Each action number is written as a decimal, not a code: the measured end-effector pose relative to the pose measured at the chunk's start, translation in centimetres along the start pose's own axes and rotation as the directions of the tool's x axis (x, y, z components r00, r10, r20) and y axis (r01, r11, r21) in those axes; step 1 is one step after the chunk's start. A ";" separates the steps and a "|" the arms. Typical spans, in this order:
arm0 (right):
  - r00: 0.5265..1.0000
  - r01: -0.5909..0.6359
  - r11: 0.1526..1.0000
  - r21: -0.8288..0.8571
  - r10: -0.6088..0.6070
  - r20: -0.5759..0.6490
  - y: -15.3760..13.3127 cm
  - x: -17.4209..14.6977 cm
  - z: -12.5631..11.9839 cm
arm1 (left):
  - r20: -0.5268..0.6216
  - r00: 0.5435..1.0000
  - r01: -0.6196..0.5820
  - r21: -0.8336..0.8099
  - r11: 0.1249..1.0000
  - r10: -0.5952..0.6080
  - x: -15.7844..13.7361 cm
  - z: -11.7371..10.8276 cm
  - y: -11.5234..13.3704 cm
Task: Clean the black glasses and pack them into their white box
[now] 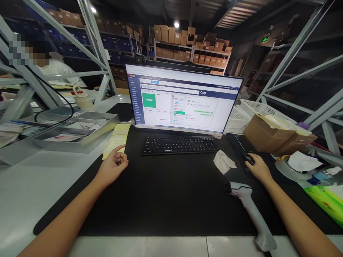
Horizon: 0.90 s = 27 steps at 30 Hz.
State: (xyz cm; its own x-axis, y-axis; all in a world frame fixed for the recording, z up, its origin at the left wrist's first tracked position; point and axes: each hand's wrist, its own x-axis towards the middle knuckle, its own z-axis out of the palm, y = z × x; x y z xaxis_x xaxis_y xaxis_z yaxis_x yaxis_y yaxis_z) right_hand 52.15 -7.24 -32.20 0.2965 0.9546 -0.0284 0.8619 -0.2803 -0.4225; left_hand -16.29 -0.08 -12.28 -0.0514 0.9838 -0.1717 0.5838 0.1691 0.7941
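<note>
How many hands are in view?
2: the left hand by the yellow sheets, and the right hand on the black mouse. No hands can be made out on the person behind; some may be hidden.

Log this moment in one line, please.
left hand: half-curled near yellow sheets | right hand: on mouse | scanner: unheld | monitor: lit

Dim overall, glowing monitor [163,123], bright lamp [176,25], stretched edges

Forearms [80,208] extend forward, left grip [114,165] loosely curled, right grip [257,167] palm-down
</note>
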 end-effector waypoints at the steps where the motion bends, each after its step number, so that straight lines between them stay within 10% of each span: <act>1: 1.000 0.000 1.000 -0.001 0.000 0.002 0.0 0.0 0.0 | -0.005 1.000 -0.007 0.006 1.000 0.007 0.0 0.0 0.0; 27: 1.000 0.003 1.000 -0.027 -0.003 -0.004 0.0 0.0 0.3 | 0.017 0.998 -0.069 0.080 0.994 0.068 -0.1 0.0 -0.4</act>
State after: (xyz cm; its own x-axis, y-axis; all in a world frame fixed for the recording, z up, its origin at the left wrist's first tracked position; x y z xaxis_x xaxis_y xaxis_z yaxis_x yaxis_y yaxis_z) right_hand 52.05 -7.26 -32.49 0.2955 0.9551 -0.0230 0.8738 -0.2800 -0.3976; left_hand -16.52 -0.29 -12.60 0.0019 0.9919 -0.1272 0.6486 0.0956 0.7551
